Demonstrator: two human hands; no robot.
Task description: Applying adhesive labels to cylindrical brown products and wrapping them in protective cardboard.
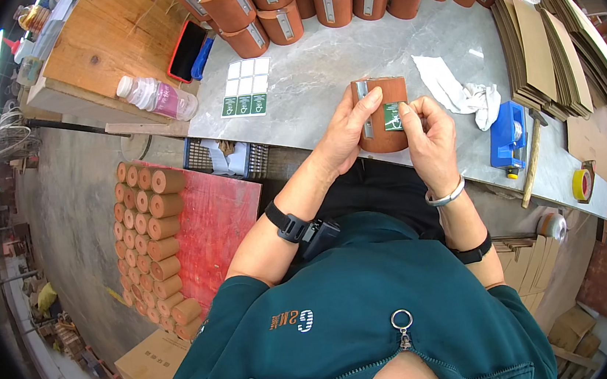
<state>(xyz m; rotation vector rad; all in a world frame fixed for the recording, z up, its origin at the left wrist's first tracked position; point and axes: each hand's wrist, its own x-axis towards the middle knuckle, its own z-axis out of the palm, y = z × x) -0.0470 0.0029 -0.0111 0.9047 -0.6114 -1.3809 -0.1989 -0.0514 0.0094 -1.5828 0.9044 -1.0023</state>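
Observation:
My left hand [344, 132] grips a brown-red clay cylinder [386, 141] from its left side, thumb lying beside the metal strip [364, 113] on its wall. The cylinder is held at the near edge of the grey tabletop [305, 63]. A small green label [392, 116] lies against the cylinder's front. My right hand [433, 139] is closed at the label's right edge, its thumb pressing there; the other fingers are curled and partly hidden. Left of the hands, a sheet of labels [246, 86] has white blanks above and green labels along its bottom row.
Similar cylinders [282, 25] stand stacked along the back. At right are a white cloth [483, 102], blue tape dispenser [506, 135], hammer [534, 154], yellow tape roll [581, 185] and cardboard stacks [530, 40]. A plastic bottle [161, 99] lies left; more cylinders [165, 228] cover a red board [214, 217].

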